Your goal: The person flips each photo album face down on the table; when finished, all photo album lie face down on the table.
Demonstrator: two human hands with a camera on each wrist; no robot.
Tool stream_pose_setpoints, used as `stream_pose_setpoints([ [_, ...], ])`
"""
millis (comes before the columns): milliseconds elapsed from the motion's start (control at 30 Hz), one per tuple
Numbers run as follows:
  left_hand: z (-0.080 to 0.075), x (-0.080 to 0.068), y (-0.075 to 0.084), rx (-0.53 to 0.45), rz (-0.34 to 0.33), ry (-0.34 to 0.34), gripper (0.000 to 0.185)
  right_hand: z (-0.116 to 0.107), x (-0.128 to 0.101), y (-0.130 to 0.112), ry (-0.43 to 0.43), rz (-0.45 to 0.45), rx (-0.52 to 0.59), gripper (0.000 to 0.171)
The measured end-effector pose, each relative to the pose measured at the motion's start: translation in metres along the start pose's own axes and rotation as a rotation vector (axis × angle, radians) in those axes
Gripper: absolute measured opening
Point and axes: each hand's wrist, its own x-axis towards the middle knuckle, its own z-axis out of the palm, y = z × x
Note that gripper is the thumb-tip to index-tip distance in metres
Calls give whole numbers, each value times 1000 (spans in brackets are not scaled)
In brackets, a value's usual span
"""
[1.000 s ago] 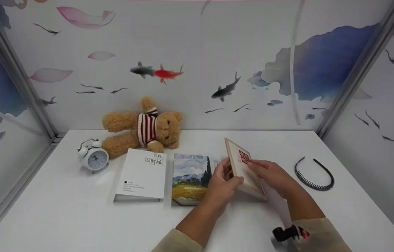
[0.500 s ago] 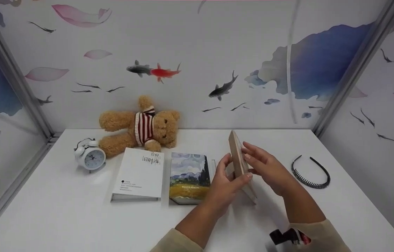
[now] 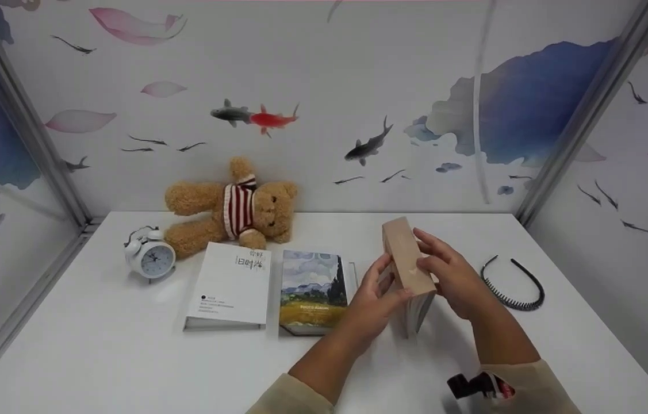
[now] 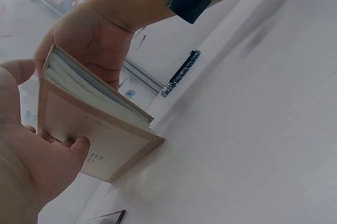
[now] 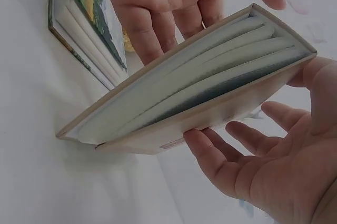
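Two hands hold one tan book [image 3: 407, 265] on edge above the table [image 3: 99, 356], spine up and pages down, just right of the painted album [image 3: 312, 290]. The left hand [image 3: 378, 299] cups the cover that faces the album, thumb against it near the upper edge; the right hand [image 3: 455, 282] presses the opposite cover with fingers spread and nearly straight. Neither hand curls fully round the book: it is pinched between two palms, and in the right wrist view the page block [image 5: 205, 81] sags slightly open between the covers.

To handle it well, I judge the grip should stay even on both covers, since slack on either side would let the pages fan or the book slip down. Keeping it upright while it moves would spare the album's edge (the two are close). A lower corner seems to be at or near the table in the head view, though I cannot tell whether it touches.

Both forearms come in from the near edge, wrists angled inward toward each other. A headband [image 3: 512, 283] lies well to the right.
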Motion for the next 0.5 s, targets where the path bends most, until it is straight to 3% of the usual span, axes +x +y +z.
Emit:
stream_pose_setpoints([
  [167,0,2,-3,50,-93,14,62,-4,3,3,15,51,39,60],
  [333,-3,3,-8,48,-210,54,62,-8,5,7,21,59,52,64],
  [500,-5,4,-13,30,-229,66,70,-12,5,10,41,76,48,69],
])
